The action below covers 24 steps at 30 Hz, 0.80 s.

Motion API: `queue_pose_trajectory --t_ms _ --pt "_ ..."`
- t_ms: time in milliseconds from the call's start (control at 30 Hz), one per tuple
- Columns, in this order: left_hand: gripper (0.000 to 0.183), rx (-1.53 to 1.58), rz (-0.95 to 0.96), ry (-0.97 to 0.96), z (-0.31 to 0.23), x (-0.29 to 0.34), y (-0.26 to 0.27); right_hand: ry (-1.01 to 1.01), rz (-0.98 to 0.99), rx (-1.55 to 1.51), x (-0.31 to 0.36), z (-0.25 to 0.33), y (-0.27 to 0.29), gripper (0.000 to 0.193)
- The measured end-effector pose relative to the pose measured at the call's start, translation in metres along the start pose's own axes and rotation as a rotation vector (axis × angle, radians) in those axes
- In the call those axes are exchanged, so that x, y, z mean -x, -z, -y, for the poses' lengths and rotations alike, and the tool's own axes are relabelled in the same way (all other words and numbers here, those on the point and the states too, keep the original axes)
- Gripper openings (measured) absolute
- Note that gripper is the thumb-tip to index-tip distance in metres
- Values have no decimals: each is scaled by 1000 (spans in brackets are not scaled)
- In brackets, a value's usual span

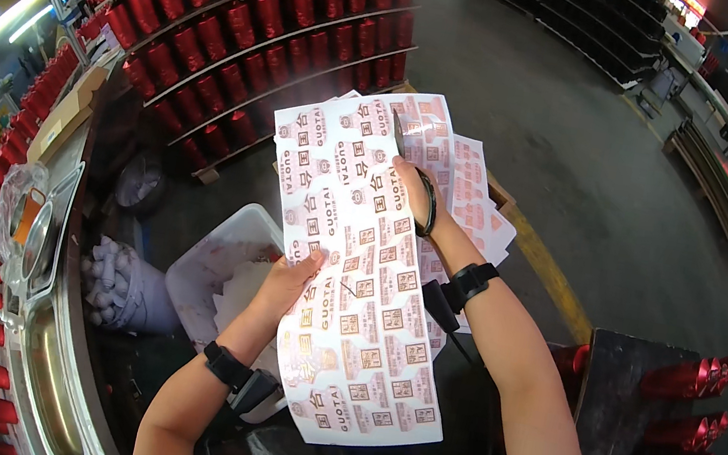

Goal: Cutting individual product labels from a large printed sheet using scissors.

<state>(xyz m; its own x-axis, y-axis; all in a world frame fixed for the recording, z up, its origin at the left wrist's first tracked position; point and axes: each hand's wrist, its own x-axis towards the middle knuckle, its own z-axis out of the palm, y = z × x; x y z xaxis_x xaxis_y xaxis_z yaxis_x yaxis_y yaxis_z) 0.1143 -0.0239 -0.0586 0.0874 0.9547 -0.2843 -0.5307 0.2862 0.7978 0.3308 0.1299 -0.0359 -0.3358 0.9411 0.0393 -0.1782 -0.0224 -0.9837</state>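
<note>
A long white sheet of printed labels (pixel 378 349), with gold and pink marks in rows, lies tilted in front of me. My left hand (pixel 286 284) grips its left edge, thumb on top and the other fingers hidden beneath. My right hand (pixel 413 195) is closed at the upper right of the sheet around scissors (pixel 399 134). One dark blade shows against the paper and a black handle loop curves round the hand. More printed sheets (pixel 476 193) lie behind and to the right, partly covered.
A white plastic bin (pixel 213 247) with paper pieces stands below at left, beside a white sack (pixel 121 289) of pale pieces. Tiered shelves of red bottles (pixel 243 27) rise ahead. A metal-edged bench (pixel 56 369) runs along my left; red bottles (pixel 669 433) stand at right.
</note>
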Motion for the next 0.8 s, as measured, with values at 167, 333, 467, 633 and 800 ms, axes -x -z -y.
queue_pose_trajectory --t_ms 167,333,467,633,800 --pt "36 6 46 31 -6 -4 9 62 -4 -4 1 5 -6 53" --pt "36 72 66 15 -8 2 -6 34 9 -129 -20 9 -3 56" --pt "38 50 42 8 -8 3 -3 83 10 -59 -20 11 -5 56" --pt "34 42 60 41 -15 3 -7 67 -60 37 -19 13 -2 56" --pt "30 114 57 24 -12 1 -1 26 -37 -115 -36 5 -6 58"
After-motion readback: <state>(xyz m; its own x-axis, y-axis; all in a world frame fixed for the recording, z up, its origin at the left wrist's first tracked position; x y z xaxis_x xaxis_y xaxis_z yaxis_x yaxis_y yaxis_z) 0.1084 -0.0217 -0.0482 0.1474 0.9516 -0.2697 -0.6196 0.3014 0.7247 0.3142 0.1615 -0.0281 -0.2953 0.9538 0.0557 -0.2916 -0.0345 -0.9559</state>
